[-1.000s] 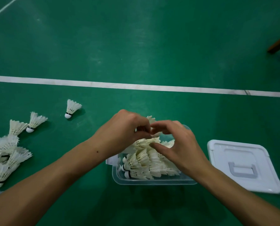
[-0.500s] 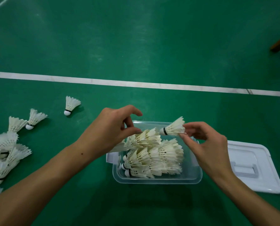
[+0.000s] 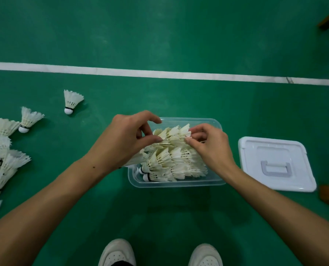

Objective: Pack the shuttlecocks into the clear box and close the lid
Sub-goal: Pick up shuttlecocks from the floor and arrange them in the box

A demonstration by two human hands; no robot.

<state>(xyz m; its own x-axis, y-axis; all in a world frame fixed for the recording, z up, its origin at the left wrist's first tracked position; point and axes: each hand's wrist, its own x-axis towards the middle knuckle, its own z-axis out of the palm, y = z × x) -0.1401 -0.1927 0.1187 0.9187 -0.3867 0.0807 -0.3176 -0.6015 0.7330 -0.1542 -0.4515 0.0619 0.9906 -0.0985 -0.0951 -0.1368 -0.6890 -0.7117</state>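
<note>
Both hands are down over the clear box [image 3: 176, 184], working the top row of shuttlecocks [image 3: 172, 136]. The right hand [image 3: 210, 148] has its thumb and forefinger pinched on the feather tips at the right end of that row, fingers curled in tight. The left hand [image 3: 124, 143] comes in from the other side with thumb and fingers bent around the row's left end; it seems to be steadying or nudging the feathers, though whether it truly pinches one I cannot tell from here.

These things weigh almost nothing, and the feather skirts look brittle; squeeze too hard and I would expect them to crease or splay. The cork heads are the firmer place to hold, but most are buried, so a light touch on the skirts is the sensible choice.

The box sits on the green floor [image 3: 159, 31], already stacked high with white shuttlecocks lying on their sides, a couple of cork heads [image 3: 146, 177] showing at its near left corner. Its white lid [image 3: 275, 164] lies flat just to the right, handle up, not yet on. Well off to the left, a loose pile [image 3: 0, 162] and a few stray shuttlecocks [image 3: 71, 101] wait on the floor.
</note>
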